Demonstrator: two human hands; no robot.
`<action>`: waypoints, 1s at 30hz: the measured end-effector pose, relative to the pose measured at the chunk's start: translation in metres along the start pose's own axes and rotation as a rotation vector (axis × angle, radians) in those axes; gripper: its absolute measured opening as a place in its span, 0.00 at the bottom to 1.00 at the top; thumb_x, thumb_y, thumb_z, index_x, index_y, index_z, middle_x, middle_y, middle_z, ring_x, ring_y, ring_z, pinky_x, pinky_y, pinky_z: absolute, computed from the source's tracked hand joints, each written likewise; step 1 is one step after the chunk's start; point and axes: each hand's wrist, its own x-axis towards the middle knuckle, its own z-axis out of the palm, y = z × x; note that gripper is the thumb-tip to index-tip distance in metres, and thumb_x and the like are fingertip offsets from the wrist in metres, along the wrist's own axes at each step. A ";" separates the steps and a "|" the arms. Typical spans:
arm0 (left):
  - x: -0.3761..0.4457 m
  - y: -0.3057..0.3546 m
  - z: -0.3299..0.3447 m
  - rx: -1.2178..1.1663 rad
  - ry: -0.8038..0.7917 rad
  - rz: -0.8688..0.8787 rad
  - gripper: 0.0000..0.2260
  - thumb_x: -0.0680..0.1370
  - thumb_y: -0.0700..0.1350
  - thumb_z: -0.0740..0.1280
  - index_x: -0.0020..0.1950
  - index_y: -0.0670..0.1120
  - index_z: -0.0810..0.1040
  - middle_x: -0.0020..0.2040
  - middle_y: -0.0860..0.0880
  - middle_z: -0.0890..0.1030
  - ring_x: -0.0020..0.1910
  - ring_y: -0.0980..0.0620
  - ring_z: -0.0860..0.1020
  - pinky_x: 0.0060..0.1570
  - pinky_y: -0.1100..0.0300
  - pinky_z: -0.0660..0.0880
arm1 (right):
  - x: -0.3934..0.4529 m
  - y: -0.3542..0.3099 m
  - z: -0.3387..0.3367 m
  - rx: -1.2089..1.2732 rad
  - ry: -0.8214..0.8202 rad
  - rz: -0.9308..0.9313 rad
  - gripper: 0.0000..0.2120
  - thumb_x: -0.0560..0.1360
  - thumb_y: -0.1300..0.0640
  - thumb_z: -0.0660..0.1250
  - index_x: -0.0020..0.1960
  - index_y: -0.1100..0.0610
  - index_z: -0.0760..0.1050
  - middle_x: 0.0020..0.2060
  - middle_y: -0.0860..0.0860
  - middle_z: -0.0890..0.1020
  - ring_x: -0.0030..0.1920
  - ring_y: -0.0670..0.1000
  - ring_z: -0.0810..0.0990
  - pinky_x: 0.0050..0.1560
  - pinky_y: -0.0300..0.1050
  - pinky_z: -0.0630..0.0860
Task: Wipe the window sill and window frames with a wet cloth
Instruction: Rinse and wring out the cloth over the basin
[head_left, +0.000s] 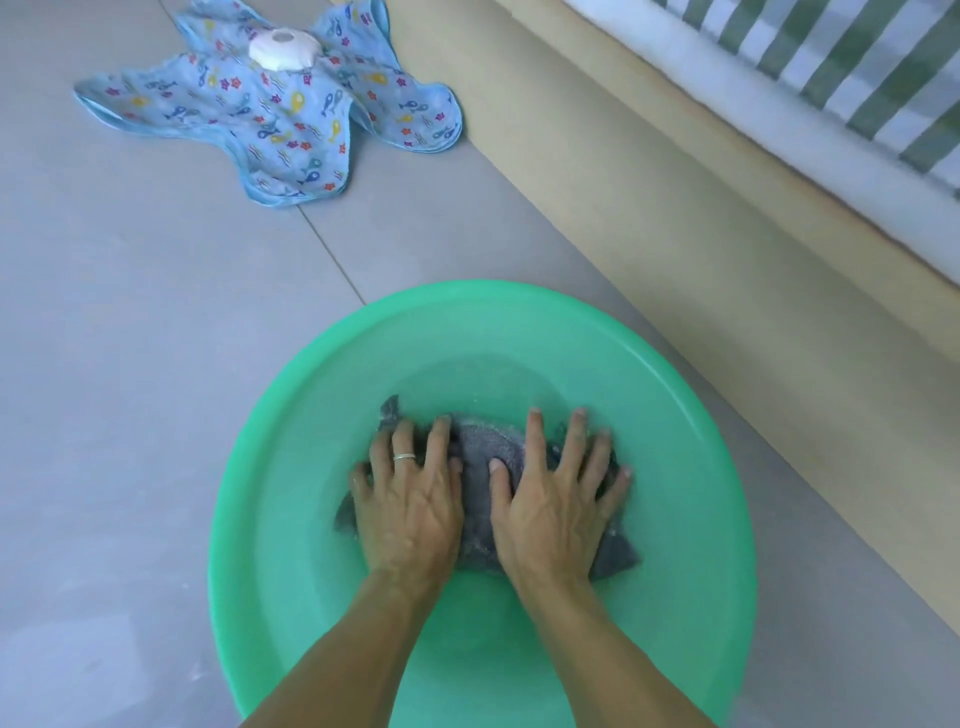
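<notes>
- Left hand: forearm enters from the bottom edge; palm down, fingers spread and straight, pressing the left part of the cloth; a thin ring on one finger.
- Right hand: palm down just beside the left, fingers spread and straight, pressing the right part of the cloth; thumb lies on the cloth's middle. The two hands are apart, with a strip of cloth showing between them.
- Grey cloth: wet and crumpled, flat on the bottom of the basin under both hands; corners stick out at the upper left, lower left and lower right.
- Green plastic basin: round, wide, standing on the floor; shallow water in its bottom around the cloth.
- Floor: pale grey tiles with thin joints.
- Blue patterned fabric: star-shaped, printed with fish and stars, lying on the floor well apart from the basin, top left.
- White round object: resting on the fabric's centre.
- Beige ledge: runs diagonally at right; above it, green-and-white striped fabric.
</notes>
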 end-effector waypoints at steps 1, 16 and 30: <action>0.001 0.003 -0.005 0.003 -0.005 0.010 0.17 0.75 0.52 0.57 0.61 0.52 0.75 0.53 0.43 0.78 0.50 0.41 0.74 0.43 0.48 0.70 | -0.005 -0.007 0.001 0.040 0.023 0.034 0.22 0.72 0.46 0.71 0.64 0.50 0.76 0.67 0.60 0.74 0.64 0.64 0.70 0.58 0.65 0.67; 0.017 0.007 -0.069 -0.746 -0.320 -0.334 0.21 0.81 0.52 0.61 0.31 0.45 0.67 0.27 0.49 0.68 0.31 0.42 0.69 0.31 0.56 0.62 | 0.036 -0.020 -0.027 0.295 0.142 -0.149 0.18 0.76 0.45 0.58 0.37 0.57 0.75 0.36 0.59 0.80 0.38 0.62 0.79 0.35 0.49 0.69; 0.008 0.012 -0.069 -1.089 -0.450 -0.560 0.19 0.82 0.52 0.60 0.33 0.46 0.69 0.23 0.51 0.72 0.23 0.49 0.71 0.25 0.62 0.64 | 0.004 -0.064 -0.044 0.966 -0.113 0.247 0.13 0.80 0.54 0.63 0.39 0.57 0.74 0.38 0.55 0.80 0.43 0.58 0.77 0.41 0.45 0.64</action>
